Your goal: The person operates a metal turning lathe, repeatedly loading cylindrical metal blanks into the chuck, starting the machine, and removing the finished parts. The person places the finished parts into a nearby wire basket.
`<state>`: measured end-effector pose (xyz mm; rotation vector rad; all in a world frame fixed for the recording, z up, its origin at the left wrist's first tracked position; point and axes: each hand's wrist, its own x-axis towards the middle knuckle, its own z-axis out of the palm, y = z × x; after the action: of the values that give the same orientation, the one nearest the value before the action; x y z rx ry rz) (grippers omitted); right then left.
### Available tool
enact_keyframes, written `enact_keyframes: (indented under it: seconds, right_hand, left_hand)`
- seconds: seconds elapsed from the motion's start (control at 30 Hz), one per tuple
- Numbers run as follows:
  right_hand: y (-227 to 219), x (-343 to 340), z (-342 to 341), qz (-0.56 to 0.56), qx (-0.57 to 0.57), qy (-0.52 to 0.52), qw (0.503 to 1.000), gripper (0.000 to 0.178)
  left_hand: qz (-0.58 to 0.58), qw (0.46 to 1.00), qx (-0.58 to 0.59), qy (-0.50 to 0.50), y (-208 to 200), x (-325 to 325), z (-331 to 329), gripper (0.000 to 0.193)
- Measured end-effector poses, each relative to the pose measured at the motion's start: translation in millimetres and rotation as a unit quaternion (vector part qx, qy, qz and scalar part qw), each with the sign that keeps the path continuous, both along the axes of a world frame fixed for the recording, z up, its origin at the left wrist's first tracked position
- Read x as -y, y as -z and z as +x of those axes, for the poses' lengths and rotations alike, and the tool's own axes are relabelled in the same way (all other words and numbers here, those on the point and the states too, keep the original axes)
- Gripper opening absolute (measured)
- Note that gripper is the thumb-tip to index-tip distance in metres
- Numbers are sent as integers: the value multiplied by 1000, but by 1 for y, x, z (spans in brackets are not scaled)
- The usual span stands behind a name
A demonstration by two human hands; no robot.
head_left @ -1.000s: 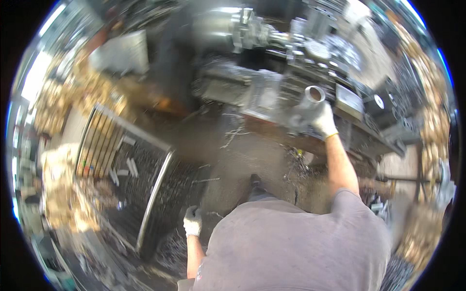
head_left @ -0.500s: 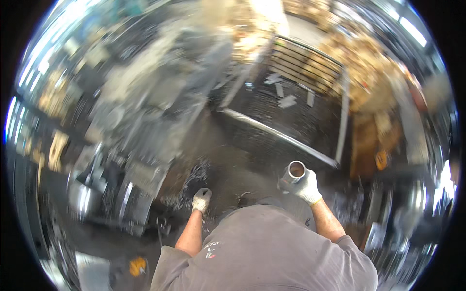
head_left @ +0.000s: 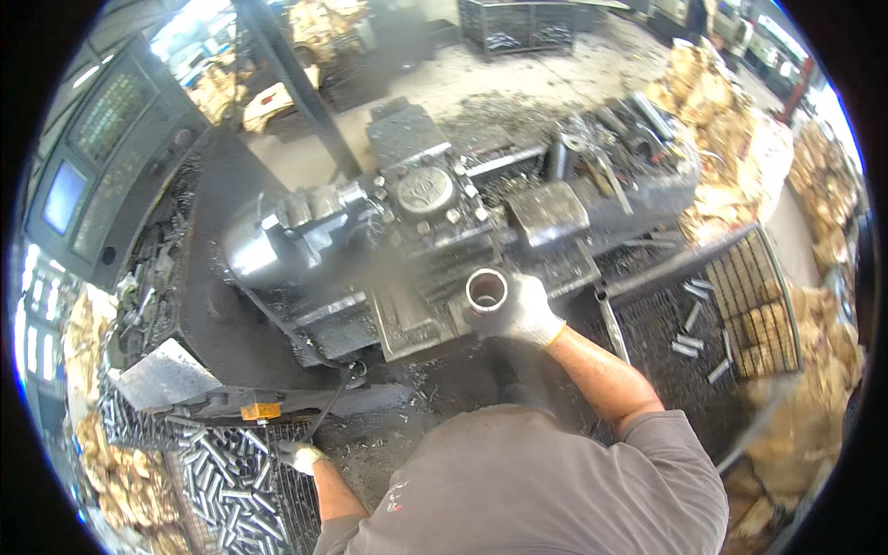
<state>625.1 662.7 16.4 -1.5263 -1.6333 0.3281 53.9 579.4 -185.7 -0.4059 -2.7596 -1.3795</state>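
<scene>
My right hand, in a white knit glove, is closed round a short metal tube. The tube's open end faces up, in front of the lathe-like machine's lower plate. Low on the left, my gloved left hand is at the edge of a wire-mesh bin full of short metal tubes. A thin dark rod slopes down close to that hand. I cannot make out its fingers or whether it holds anything.
A dark machine housing with a screen stands at the left. A yellow block sits above the bin. On the right, a mesh cage has several metal pieces beside it. Brown-wrapped bundles lie behind; a post rises beyond the machine.
My view has swung left, so the machine now lies in front and the cage at the right. The tube is still in my right hand. My left hand has reached out to the bin.
</scene>
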Motion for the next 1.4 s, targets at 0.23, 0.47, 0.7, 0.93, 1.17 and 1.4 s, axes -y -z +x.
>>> enact_keyframes:
  seconds: [0.23,0.47,0.7,0.93,1.17,1.4]
  right_hand:
    - [-11,-29,39,-86,79,-166,979,56]
    - [-155,-79,106,-165,104,-305,932,29]
    - [-191,-233,-61,-31,376,-334,864,43]
    - [-18,-389,-125,-72,670,-549,494,23]
    - [-92,-406,0,-221,65,-272,934,20]
    - [-64,-423,-5,-297,190,-243,904,42]
  left_hand:
    - [-82,984,-112,112,-49,-10,-31,63]
    - [210,840,430,256,-48,12,-88,49]
    - [139,937,102,304,-100,-91,138,26]
    - [31,767,-416,488,-292,-309,208,94]
    - [-156,721,-451,502,-332,-349,175,67]
    - [-309,702,-273,581,-359,-401,172,80]
